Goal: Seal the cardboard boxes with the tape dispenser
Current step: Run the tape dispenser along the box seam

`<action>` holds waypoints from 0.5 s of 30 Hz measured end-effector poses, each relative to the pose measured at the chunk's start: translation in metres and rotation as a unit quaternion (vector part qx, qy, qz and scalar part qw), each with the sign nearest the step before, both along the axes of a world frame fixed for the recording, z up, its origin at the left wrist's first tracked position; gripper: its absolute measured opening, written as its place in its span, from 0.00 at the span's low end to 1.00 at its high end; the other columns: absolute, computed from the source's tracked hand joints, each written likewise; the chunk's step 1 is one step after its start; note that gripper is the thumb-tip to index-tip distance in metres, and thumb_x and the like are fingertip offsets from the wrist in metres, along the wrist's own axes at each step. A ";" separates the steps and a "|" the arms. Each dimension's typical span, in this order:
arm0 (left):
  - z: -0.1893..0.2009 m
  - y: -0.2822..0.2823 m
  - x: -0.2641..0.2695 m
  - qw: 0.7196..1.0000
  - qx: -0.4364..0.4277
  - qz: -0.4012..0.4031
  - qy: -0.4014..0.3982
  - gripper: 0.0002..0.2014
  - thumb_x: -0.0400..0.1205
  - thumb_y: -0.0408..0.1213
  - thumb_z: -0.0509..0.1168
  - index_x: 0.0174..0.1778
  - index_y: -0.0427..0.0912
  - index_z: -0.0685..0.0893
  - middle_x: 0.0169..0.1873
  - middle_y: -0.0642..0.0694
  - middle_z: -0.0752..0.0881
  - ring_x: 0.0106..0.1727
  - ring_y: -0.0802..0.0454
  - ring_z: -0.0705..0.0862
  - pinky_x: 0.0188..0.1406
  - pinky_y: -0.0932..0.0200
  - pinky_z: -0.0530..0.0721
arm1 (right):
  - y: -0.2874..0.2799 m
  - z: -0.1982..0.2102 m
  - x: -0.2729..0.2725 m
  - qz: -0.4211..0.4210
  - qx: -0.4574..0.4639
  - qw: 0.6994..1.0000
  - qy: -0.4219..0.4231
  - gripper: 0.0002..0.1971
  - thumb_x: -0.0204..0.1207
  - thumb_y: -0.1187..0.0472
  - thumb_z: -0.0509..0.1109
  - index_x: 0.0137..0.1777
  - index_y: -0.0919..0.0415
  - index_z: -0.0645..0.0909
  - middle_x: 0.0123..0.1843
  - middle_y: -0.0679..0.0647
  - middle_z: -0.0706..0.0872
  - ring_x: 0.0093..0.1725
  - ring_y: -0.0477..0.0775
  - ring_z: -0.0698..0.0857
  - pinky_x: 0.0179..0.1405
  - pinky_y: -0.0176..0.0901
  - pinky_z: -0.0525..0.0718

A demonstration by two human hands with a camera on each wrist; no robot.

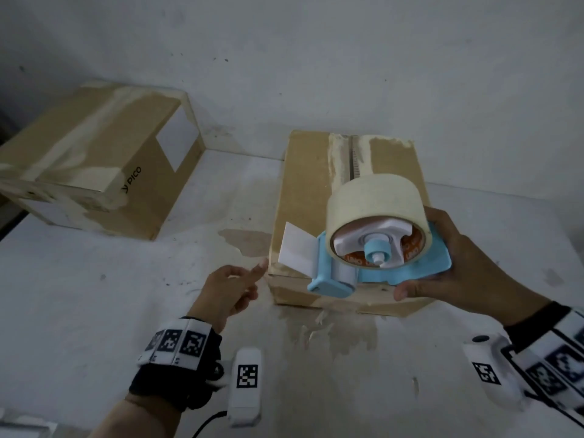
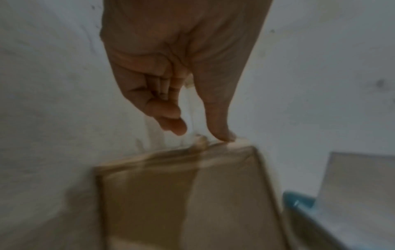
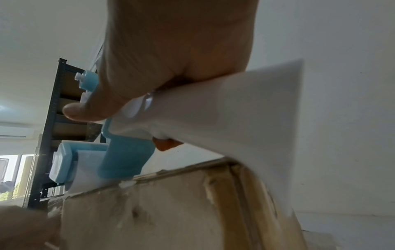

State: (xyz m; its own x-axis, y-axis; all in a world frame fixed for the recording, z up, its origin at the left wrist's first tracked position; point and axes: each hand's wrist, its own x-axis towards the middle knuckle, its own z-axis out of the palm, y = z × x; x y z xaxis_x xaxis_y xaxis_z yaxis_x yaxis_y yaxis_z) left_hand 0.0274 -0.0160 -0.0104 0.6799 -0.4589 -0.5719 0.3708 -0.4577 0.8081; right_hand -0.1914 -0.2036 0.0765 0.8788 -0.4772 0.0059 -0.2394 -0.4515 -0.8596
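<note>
A small cardboard box [image 1: 303,191] stands on the white table, its top seam showing old torn tape. My right hand [image 1: 448,263] grips a light-blue tape dispenser [image 1: 373,267] with a cream tape roll [image 1: 376,200], held over the box's near edge; a white flap [image 1: 295,248] sticks out at its left. In the right wrist view the dispenser [image 3: 124,157] sits just above the box's edge [image 3: 149,208]. My left hand [image 1: 234,286] is beside the box's near-left corner, fingers loosely extended, holding nothing. In the left wrist view the left fingertips [image 2: 222,135] are close to the box's corner [image 2: 245,147].
A larger taped cardboard box [image 1: 94,159] marked PICO sits at the far left of the table [image 1: 79,295]. A white wall [image 1: 316,58] rises just behind both boxes. Brown stains and tape scraps [image 1: 319,330] mark the table in front of the small box.
</note>
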 end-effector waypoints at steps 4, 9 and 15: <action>-0.021 0.000 -0.012 0.999 0.032 0.004 0.036 0.13 0.77 0.48 0.68 0.38 0.42 0.75 0.32 0.45 0.79 0.33 0.51 0.80 0.28 0.62 0.76 | -0.001 -0.002 -0.001 -0.006 -0.006 1.000 0.000 0.45 0.36 0.26 0.77 0.56 0.14 0.59 0.54 0.26 0.81 0.52 0.39 0.84 0.48 0.40 0.86; -0.015 -0.001 -0.007 0.992 0.052 -0.004 -0.115 0.10 0.81 0.46 0.63 0.48 0.42 0.78 0.48 0.41 0.84 0.38 0.52 0.80 0.38 0.58 0.77 | -0.003 -0.003 0.000 -0.001 -0.010 1.000 -0.004 0.45 0.35 0.25 0.77 0.56 0.14 0.59 0.55 0.26 0.81 0.51 0.37 0.84 0.47 0.38 0.86; 0.029 -0.008 -0.034 0.968 -0.008 -0.137 -0.212 0.13 0.85 0.46 0.55 0.46 0.43 0.82 0.38 0.48 0.83 0.45 0.49 0.79 0.46 0.60 0.76 | -0.006 -0.005 0.000 0.002 -0.021 1.000 -0.007 0.49 0.36 0.26 0.78 0.60 0.14 0.57 0.55 0.30 0.82 0.50 0.37 0.85 0.44 0.28 0.83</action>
